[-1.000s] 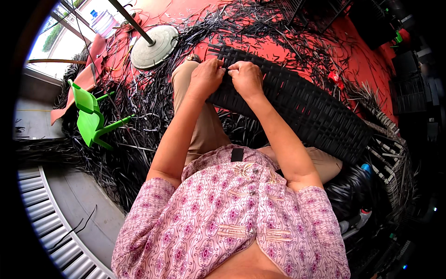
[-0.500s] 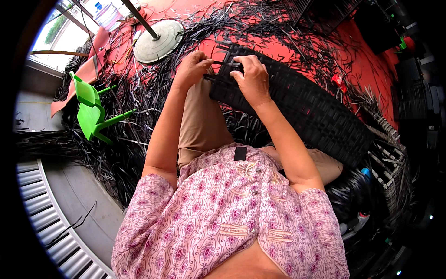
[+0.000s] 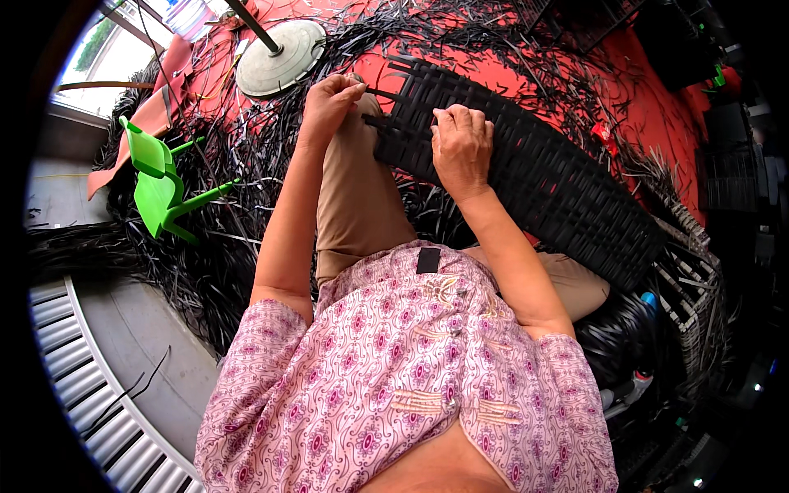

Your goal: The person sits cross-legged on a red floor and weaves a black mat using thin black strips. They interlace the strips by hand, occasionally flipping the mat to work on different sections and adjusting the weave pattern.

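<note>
A long black panel (image 3: 567, 193) woven from flat strips lies slantwise ahead of me, its near left end by my raised knee. Loose strip ends stick out from that end. My left hand (image 3: 327, 108) is closed in a pinch on one black strip (image 3: 380, 94), which runs from its fingertips to the panel's edge. My right hand (image 3: 463, 153) rests over the weave, fingers curled down and pressed together against it. What lies under those fingertips is hidden.
Loose black strips (image 3: 246, 193) cover much of the red floor (image 3: 370, 66). A green plastic chair (image 3: 156, 193) lies at left. Beyond it stand a round pale base with a pole (image 3: 282, 62). A metal slatted frame (image 3: 99, 394) is at lower left, a woven piece (image 3: 686, 279) at right.
My right hand has moved right along the panel and its fingers have curled in. My left hand has shifted slightly left and away, with more strip showing between it and the panel.
</note>
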A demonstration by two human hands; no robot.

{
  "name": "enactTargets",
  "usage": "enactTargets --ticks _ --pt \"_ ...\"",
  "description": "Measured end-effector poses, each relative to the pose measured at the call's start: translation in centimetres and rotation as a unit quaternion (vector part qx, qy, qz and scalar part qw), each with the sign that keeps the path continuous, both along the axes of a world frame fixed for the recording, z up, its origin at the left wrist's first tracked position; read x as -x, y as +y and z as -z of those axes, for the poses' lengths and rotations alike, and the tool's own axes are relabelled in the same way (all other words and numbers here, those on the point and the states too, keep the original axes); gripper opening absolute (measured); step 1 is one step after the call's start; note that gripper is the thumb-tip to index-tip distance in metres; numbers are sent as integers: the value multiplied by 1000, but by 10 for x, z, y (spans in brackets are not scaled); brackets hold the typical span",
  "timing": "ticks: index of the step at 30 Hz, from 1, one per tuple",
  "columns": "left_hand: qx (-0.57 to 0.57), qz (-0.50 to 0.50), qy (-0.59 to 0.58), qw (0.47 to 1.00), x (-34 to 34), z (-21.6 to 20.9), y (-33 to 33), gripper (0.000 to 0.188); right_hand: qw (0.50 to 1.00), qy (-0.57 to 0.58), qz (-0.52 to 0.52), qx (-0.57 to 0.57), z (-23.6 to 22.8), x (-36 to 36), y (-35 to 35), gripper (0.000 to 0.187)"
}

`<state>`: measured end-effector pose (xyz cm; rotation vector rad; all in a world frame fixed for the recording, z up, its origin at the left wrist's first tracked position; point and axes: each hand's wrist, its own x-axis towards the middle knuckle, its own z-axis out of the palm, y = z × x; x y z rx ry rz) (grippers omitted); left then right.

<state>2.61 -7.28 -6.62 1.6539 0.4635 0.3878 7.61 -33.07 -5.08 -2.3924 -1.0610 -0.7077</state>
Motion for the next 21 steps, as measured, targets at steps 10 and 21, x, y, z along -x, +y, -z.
enactTargets --ticks 10,21 --pt "-197 -10 54 979 -19 -13 -1 33 999 -49 -13 -12 6 1 0 19" --pt "-145 147 -45 977 -21 -7 -8 19 1000 -10 -16 16 3 3 5 21"
